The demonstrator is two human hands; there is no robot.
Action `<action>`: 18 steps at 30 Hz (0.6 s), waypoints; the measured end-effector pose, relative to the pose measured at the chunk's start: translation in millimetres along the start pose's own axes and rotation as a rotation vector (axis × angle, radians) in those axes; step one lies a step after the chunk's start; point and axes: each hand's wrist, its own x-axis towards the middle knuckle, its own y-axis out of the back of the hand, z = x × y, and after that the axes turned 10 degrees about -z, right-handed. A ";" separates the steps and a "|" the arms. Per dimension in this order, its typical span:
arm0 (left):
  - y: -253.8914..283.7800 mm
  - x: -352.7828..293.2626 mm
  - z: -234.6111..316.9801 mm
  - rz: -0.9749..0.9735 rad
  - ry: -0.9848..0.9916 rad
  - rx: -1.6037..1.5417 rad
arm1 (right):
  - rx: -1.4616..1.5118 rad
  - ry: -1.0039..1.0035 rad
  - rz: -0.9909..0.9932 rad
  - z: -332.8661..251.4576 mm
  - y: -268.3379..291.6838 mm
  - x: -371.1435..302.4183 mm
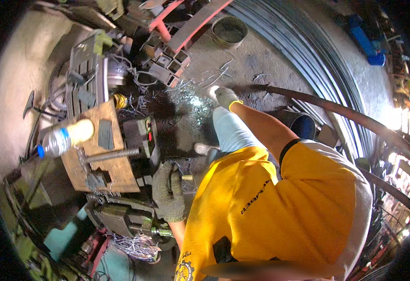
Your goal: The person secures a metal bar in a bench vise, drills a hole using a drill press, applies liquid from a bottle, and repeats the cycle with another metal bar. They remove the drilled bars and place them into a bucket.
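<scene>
My left hand (169, 193), in a dark grey knit glove, is curled beside a metal vise-like machine part (129, 216). Its fingers are bent together, and whatever lies inside them is hidden. A short brass-coloured rod end (187, 177) shows just right of the glove. My right hand (225, 99), in a pale glove with a yellow cuff, is lowered beside my lower leg, and its fingers cannot be made out. Left of my left hand, a wooden board (120, 175) carries a hammer-like tool with a ribbed bar handle (113, 155) and a dark flat metal plate (105, 134).
A clear bottle with a blue cap (56, 143) lies at the board's left edge. Square tube pieces (168, 65) and a round metal tub (230, 32) stand farther off. Long metal bars (303, 51) line the right. A thick brown pipe (329, 107) crosses there. Thin metal scraps (132, 247) are heaped near left.
</scene>
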 end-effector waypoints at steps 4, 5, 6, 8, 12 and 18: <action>-48.5 63.4 2.2 -0.251 0.034 -0.064 | 0.474 -0.105 0.102 96.1 7.0 21.2; -64.7 82.6 1.0 -0.279 0.022 -0.023 | 0.400 -0.162 -0.006 122.7 8.8 35.8; -83.9 107.2 -3.3 -0.306 0.026 0.037 | 0.449 -0.234 -0.036 150.8 12.8 52.5; -124.1 157.1 -11.7 -0.340 0.140 -0.019 | 0.298 -0.259 -0.155 204.1 27.5 92.4; -227.5 264.4 -42.0 -0.302 0.496 -0.364 | 0.144 -0.295 -0.366 284.4 81.9 179.5; -384.5 392.6 -93.8 -0.406 0.813 -0.883 | 0.380 -0.196 0.115 341.0 128.9 342.8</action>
